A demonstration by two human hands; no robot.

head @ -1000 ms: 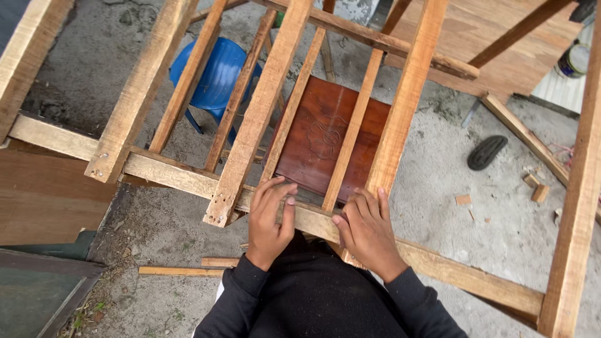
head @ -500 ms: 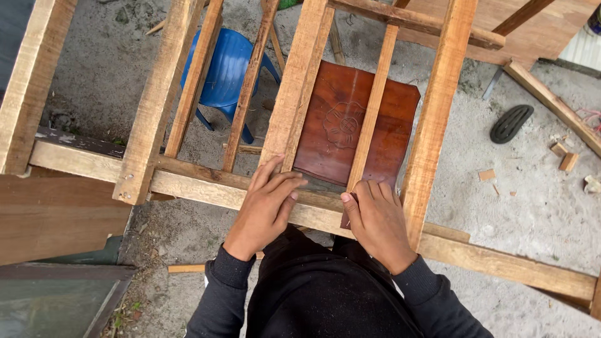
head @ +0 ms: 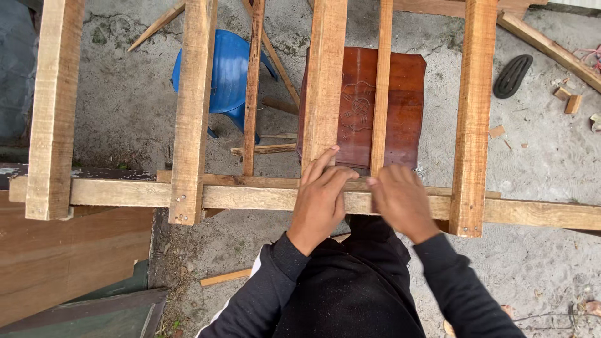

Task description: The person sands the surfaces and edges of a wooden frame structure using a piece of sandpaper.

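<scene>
Hands flat (both open), left [head: 320, 199] and right [head: 400, 200] pressing wooden frame [head: 263, 197], side by side

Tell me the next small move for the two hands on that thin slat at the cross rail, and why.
Probably press the thin slat down flush onto the cross rail and square it. Both the left hand and the right hand lie over its lower end at the rail, between two wider planks, and no fastener shows there, though nail heads mark the plank joint further left.

Rough unpainted wooden frame [head: 263, 197], glossy blue plastic chair [head: 228, 69], glossy carved brown panel [head: 404, 100]
</scene>
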